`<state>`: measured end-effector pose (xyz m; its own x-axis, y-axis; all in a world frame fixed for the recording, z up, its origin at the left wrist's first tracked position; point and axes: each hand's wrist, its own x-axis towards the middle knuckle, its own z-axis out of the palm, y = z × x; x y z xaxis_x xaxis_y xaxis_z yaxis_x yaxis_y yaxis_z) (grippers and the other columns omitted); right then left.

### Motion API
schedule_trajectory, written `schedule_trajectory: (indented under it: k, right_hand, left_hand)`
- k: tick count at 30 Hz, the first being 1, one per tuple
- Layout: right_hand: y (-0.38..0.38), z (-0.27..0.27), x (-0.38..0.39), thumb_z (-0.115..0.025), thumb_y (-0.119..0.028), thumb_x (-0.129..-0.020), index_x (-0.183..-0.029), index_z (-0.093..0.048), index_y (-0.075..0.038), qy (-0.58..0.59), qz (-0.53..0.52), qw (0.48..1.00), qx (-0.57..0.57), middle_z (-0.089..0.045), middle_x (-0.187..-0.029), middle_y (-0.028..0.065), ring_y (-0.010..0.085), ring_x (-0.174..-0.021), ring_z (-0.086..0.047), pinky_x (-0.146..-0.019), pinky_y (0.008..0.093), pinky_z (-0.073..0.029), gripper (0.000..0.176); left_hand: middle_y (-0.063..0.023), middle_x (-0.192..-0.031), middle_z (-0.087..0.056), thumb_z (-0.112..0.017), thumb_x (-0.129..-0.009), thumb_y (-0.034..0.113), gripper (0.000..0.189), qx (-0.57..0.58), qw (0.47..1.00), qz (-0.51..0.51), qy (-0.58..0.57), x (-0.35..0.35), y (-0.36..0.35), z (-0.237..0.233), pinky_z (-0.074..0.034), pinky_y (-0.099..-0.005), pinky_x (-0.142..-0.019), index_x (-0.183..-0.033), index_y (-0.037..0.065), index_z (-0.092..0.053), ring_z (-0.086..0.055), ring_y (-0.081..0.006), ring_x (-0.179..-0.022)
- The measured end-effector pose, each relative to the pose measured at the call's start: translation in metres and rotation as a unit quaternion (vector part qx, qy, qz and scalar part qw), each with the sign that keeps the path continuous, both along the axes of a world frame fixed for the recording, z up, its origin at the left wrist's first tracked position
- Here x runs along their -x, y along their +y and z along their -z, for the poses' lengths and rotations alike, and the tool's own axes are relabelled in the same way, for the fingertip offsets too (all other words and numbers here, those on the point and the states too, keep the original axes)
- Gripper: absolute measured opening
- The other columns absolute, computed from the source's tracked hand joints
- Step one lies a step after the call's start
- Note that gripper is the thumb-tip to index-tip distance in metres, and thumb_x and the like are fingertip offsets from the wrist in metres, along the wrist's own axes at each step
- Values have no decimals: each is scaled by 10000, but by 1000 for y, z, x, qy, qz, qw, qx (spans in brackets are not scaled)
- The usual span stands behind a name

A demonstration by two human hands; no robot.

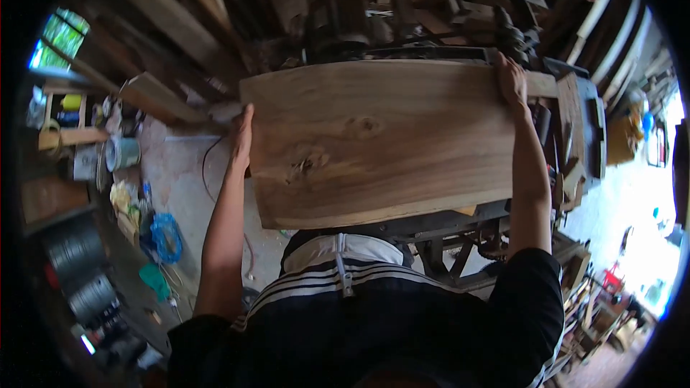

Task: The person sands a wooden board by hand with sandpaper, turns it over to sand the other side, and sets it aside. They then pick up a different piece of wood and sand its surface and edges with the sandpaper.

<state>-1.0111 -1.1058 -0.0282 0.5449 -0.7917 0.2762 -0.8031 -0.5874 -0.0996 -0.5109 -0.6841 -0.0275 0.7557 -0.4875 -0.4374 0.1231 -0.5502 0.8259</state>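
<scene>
A wide wooden board (402, 151) with two dark knots lies in front of my waist, over a dark metal machine (431, 219). My left hand (243, 140) grips the board's left end, with the thumb side up along the edge and the other fingers hidden below. At the far right, my right hand (512, 80) holds the board near its back edge, fingers bent over that edge. The board's near edge runs close to my clothing. Most of the machine's top is hidden under the board.
Behind the board stands a motor (338, 18), with long planks (172, 18) leaning at the back left. A white bucket (122, 152) and metal drums (75, 251) are on the left. Wood scraps (589, 309) pile up at the lower right. A cable (205, 165) lies on the floor.
</scene>
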Motion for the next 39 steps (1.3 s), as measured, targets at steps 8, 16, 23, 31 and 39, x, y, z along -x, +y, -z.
schedule_trajectory:
  k: [8, 16, 23, 31, 39]
  right_hand:
    - [1, 1, 1, -478, -407, -975, -951, -697, -69, -64, 26, 995, -79, -658, -925, 155, 371, -917, -613, -856, 428, -453, 403]
    - [62, -5, -10, -599, -276, -908, -1210, -611, -197, -151, 113, 979, 83, -589, -1222, 41, 302, -1134, -538, -971, 444, -404, 312]
    - [184, -10, 40, -569, -238, -932, -1319, -500, -178, -156, 231, 960, 10, -548, -1228, 156, 373, -1103, -535, -920, 463, -434, 398]
    - [171, -18, 40, -675, -373, -843, -1287, -556, -168, -197, 320, 918, -126, -648, -1055, 204, 399, -981, -626, -827, 467, -503, 504]
    - [151, -12, 42, -657, -318, -849, -1231, -586, -187, -231, 305, 914, -137, -672, -1024, 192, 407, -954, -643, -806, 478, -523, 410]
  left_hand:
    - [-74, -1238, -581, -577, -900, 545, 601, 68, 983, 18, 170, -6, 0, -17, -451, -371, -946, -1262, 65, -559, -560, -199, -1114]
    - [-75, -1376, -489, -630, -921, 332, 591, 139, 979, 14, 145, -11, -1, -3, -353, -345, -1065, -1397, 47, -427, -477, -189, -1243]
    - [-144, -1532, -298, -613, -933, 352, 744, 75, 996, -39, 25, 32, 46, -19, -263, -358, -1127, -1491, 13, -257, -291, -239, -1406]
    - [-190, -1561, -219, -555, -914, 542, 891, -54, 997, -3, -57, 63, 34, -39, -224, -379, -1156, -1485, -51, -214, -243, -288, -1436]
    - [-214, -1539, -239, -582, -915, 502, 824, -30, 997, 4, -72, 89, 48, -39, -249, -400, -1137, -1474, -21, -276, -255, -328, -1420]
